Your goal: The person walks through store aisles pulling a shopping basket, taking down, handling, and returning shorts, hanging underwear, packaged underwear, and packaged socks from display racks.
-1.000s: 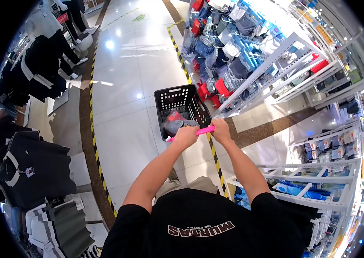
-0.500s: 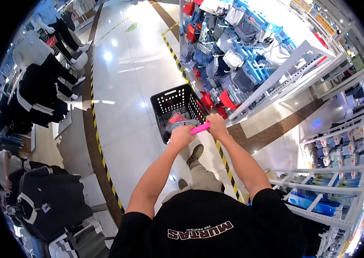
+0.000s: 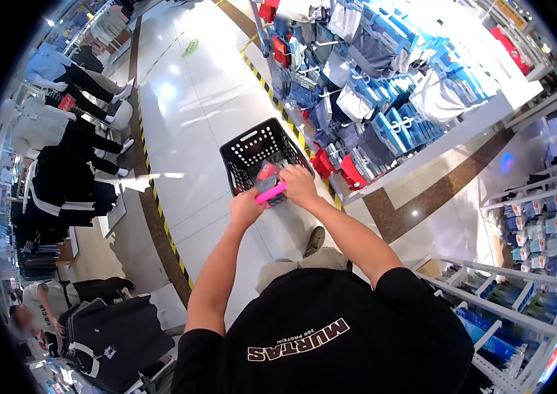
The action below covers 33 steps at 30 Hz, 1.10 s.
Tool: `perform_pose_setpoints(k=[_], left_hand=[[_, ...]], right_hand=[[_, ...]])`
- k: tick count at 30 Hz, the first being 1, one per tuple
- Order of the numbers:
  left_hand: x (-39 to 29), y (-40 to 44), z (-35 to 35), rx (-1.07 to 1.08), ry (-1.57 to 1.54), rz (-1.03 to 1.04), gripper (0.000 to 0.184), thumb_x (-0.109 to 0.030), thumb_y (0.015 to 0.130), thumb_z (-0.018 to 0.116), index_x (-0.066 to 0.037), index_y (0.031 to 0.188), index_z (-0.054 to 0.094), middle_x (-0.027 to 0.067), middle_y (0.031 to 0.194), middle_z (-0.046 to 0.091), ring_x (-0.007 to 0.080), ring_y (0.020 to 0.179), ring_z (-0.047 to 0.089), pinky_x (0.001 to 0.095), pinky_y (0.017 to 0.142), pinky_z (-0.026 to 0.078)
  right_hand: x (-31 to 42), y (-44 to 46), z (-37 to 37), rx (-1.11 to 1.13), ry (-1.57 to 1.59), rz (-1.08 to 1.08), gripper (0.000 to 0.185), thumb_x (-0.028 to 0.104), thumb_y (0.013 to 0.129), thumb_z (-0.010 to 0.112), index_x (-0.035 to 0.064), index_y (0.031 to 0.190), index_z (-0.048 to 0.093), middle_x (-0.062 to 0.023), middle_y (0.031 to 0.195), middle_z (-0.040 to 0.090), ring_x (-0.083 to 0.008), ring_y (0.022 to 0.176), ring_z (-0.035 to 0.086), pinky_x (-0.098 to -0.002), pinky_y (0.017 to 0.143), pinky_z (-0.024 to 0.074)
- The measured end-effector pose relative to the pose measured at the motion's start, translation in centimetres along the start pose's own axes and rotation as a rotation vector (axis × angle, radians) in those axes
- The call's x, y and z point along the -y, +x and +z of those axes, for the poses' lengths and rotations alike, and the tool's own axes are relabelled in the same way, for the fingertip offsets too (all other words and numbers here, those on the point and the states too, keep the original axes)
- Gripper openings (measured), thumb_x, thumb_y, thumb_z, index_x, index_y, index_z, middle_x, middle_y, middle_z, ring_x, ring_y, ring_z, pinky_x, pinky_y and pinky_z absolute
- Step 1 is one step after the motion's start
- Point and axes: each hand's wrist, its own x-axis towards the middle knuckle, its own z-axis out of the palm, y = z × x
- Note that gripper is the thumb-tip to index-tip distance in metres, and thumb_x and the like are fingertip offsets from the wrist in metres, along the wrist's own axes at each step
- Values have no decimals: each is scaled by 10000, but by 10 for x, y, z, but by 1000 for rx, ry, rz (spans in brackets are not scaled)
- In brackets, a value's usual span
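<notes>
A black plastic shopping basket (image 3: 231, 169) with square holes in its walls is in front of me, low over the tiled floor. My left hand (image 3: 246, 209) is closed around the left end of its pink handle (image 3: 271, 193). On the right end of that handle my right hand (image 3: 299, 185) is wrapped too. Inside the basket lie grey items and something with a red patch (image 3: 267, 172); my hands partly cover them, and their kind is unclear. One brown shoe (image 3: 314, 241) shows below the handle.
Hanging packs of clothing fill a rack (image 3: 357, 98) on the right, close to the basket. White shelves (image 3: 488, 315) stand nearer on that side. To the left are mannequins (image 3: 48, 72), dark garments (image 3: 71, 197) and a person (image 3: 45, 305). Yellow-black tape (image 3: 160, 220) edges the aisle (image 3: 186, 144).
Basket and hands have shifted a little left in view. The right-hand rack looks larger, and more of the person at lower left shows. Both hands keep hold of the handle.
</notes>
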Motion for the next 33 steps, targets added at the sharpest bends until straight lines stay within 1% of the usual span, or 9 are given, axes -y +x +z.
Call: perform_pose_setpoints(k=[7, 10, 13, 14, 17, 21, 27, 29, 33], left_hand=[[27, 67, -9, -62, -20, -25, 233, -297, 730, 785, -106, 758, 655, 122, 745, 692, 349, 740, 679, 472, 661, 534], [47, 96, -12, -58, -68, -55, 211, -271, 723, 772, -96, 759, 661, 139, 726, 683, 368, 728, 675, 477, 657, 532], [57, 125, -18, -49, -75, -83, 198, -260, 722, 756, -88, 770, 671, 153, 726, 684, 379, 728, 676, 484, 660, 528], [65, 137, -19, -46, -74, -87, 198, -264, 725, 753, -89, 774, 673, 154, 729, 686, 379, 730, 677, 485, 662, 529], [82, 170, -31, -69, -69, -59, 232, -308, 754, 739, -88, 787, 675, 154, 746, 695, 380, 741, 682, 476, 664, 532], [109, 218, -41, -77, -33, -34, 253, -337, 770, 738, -93, 800, 677, 150, 743, 696, 379, 741, 682, 483, 660, 526], [143, 285, -60, -16, -56, -35, 291, -375, 792, 735, -93, 797, 665, 149, 750, 698, 385, 744, 676, 503, 666, 509], [156, 304, -62, -19, -60, -21, 305, -388, 803, 730, -92, 796, 661, 152, 750, 697, 388, 746, 675, 507, 667, 505], [174, 337, -66, -16, -71, 8, 331, -416, 830, 713, -91, 799, 657, 159, 751, 696, 401, 754, 672, 511, 670, 501]], right_hand=[[-18, 63, 21, 18, 64, 29, 175, 101, 750, 721, 115, 878, 604, -68, 906, 563, -305, 892, 548, -434, 770, 445], [-28, 82, 29, 94, 127, 123, 334, 74, 752, 727, 99, 1073, 638, -104, 1072, 591, -332, 1040, 555, -434, 888, 460], [-32, 89, 31, -25, 204, 182, 561, 55, 763, 717, 81, 1303, 569, -155, 1259, 569, -367, 1200, 518, -427, 1017, 439], [-35, 89, 28, 37, 189, 215, 681, 74, 781, 707, 75, 1420, 474, -179, 1374, 514, -373, 1295, 469, -428, 1083, 407], [-44, 79, 25, 69, 203, 389, 566, 123, 805, 707, 75, 1345, 546, -190, 1324, 542, -364, 1293, 483, -442, 1098, 399], [-65, 30, 3, -47, 76, 471, 449, 148, 819, 722, 63, 1247, 615, -166, 1230, 603, -361, 1221, 521, -441, 1054, 412], [-43, 19, -105, -514, -335, 766, 371, 125, 847, 724, 42, 1195, 625, -146, 1136, 644, -326, 1082, 607, -401, 953, 471], [-46, 25, -133, -736, -405, 821, 372, 123, 864, 727, 31, 1206, 613, -141, 1111, 633, -291, 1040, 615, -384, 923, 483], [-64, 41, -156, -960, -474, 928, 446, 146, 856, 754, 18, 1249, 586, -144, 1145, 579, -227, 938, 612, -355, 853, 511]])
